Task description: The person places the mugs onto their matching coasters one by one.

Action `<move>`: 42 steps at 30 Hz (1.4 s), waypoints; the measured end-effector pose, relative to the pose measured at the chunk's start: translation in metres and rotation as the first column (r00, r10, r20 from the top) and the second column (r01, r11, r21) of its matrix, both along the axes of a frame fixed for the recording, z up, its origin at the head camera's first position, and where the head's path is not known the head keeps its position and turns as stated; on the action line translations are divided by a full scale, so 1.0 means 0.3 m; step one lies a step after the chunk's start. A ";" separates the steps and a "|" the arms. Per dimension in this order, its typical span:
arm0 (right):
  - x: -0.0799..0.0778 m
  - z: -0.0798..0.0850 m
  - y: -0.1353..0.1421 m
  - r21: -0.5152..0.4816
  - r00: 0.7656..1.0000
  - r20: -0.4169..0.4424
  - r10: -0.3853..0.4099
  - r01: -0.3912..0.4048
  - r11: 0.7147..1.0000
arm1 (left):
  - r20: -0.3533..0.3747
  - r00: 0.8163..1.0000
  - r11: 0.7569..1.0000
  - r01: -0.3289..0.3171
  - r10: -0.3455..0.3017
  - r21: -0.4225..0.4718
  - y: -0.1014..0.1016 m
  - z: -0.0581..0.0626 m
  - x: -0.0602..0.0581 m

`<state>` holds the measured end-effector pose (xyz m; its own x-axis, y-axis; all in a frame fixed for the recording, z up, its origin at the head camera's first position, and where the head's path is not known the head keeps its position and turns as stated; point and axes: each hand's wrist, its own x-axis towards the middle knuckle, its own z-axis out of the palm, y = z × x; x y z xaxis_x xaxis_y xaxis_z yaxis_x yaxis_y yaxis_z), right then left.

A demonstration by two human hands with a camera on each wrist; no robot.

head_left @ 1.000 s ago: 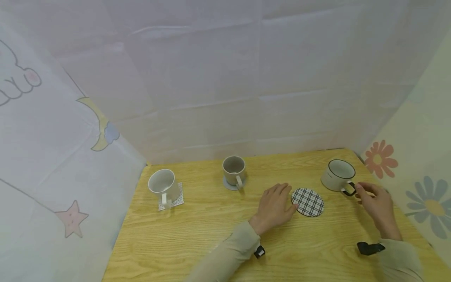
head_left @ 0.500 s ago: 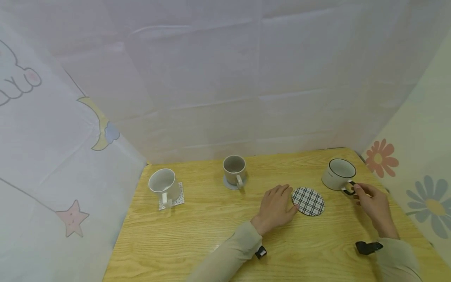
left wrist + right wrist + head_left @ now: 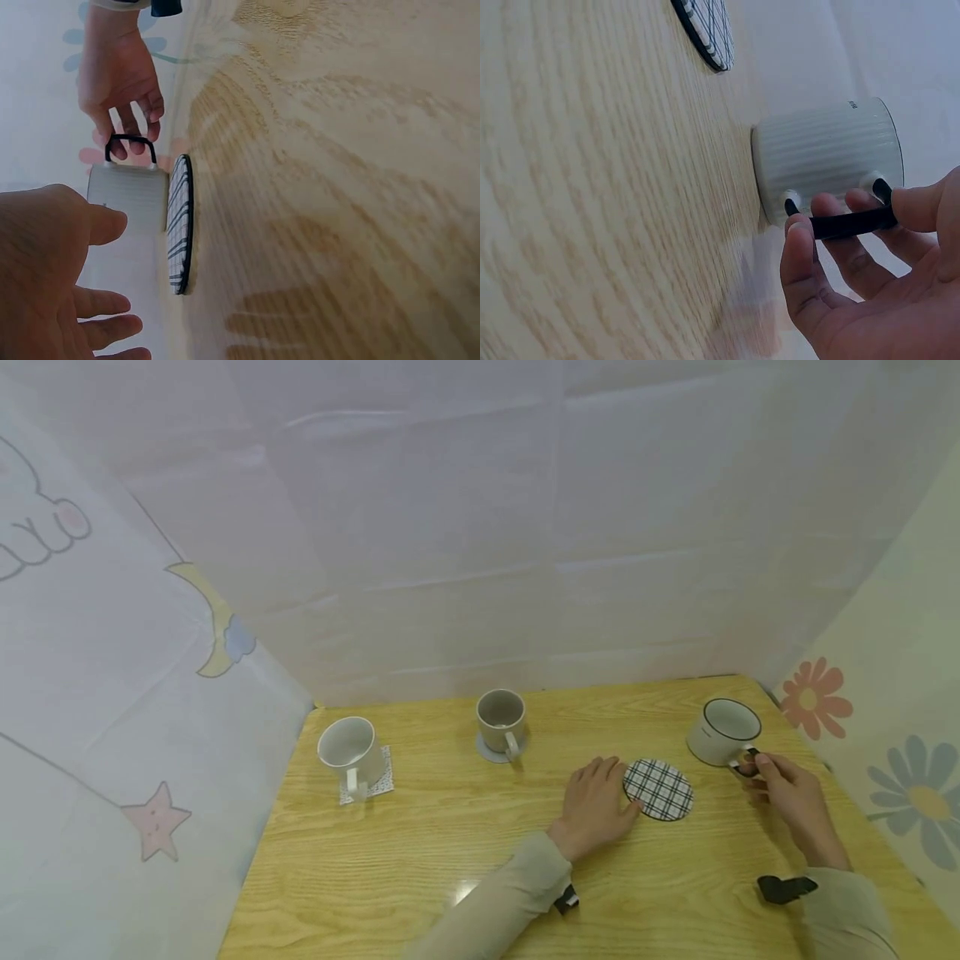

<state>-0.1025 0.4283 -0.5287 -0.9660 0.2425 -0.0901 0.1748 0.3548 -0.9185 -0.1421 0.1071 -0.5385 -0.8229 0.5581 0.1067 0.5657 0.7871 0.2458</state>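
Note:
A white ribbed mug [image 3: 712, 745] with a dark rim and black handle stands upright on the table at the right. My right hand [image 3: 797, 802] holds its handle; in the right wrist view, fingers curl through the black handle [image 3: 851, 223] with the thumb at its upper end. To the mug's left lies a round black-and-white plaid coaster [image 3: 660, 789]. Beside that coaster is my left hand [image 3: 596, 808], palm down with relaxed fingers, its thumb by the near-left edge. The left wrist view shows this hand [image 3: 45, 255] holding nothing.
A grey-brown mug [image 3: 498, 727] sits on a round grey coaster [image 3: 486, 753] at the back middle. Farther left, a white mug [image 3: 352, 752] rests on a square speckled coaster [image 3: 386, 781]. Papered walls [image 3: 450, 568] close in the wooden table's [image 3: 360, 877] back and sides.
My left hand has shifted slightly right, along the plaid coaster's edge. My right hand has closed in on the mug's handle. The mugs and coasters stay in place.

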 end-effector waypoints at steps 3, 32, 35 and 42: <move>0.009 -0.007 0.002 -0.015 1.000 0.009 0.006 -0.006 1.000 | 0.011 1.000 1.000 -0.008 0.008 -0.009 0.005 -0.010 0.011; -0.010 0.007 0.031 -0.003 0.998 0.011 0.061 -0.061 0.998 | 0.092 0.994 0.996 -0.062 0.067 -0.056 0.072 -0.069 0.008; -0.013 0.004 0.033 0.008 0.998 0.010 0.067 -0.068 0.998 | 0.100 0.992 0.995 -0.075 0.082 -0.069 0.078 -0.077 0.003; -0.009 0.006 0.035 0.003 0.998 0.021 0.060 -0.060 0.998 | 0.113 0.989 0.992 -0.083 0.094 -0.092 0.092 -0.084 0.003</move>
